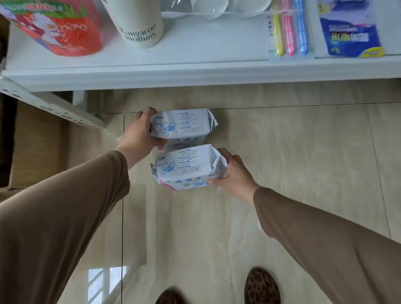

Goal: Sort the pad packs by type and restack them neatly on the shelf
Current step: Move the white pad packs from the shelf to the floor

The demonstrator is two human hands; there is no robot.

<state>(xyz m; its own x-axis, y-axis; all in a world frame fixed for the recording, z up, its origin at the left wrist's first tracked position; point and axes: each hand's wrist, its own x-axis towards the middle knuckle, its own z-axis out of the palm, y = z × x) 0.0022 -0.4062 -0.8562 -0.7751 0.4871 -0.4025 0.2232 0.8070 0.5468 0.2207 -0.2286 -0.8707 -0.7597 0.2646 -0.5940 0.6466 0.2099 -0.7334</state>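
Below the white shelf (pixel 140 67), we hold two "ABC" pad packs.
Our left hand (pixel 140 135) grips the far pack (pixel 183 124), our right hand (pixel 232 171) grips the near pack (pixel 186 167).

It looks like a small shop or home storeroom: a white metal shelf (pixel 140 67) above glossy beige floor tiles (pixel 290 144) carries carded coloured toothbrushes (pixel 288 25) and a blue carded battery pack (pixel 350 20).

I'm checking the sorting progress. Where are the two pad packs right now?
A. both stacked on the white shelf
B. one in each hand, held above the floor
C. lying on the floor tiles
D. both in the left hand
B: the left hand holds the far pack and the right hand holds the near pack, both out in front of the shelf, above the floor.
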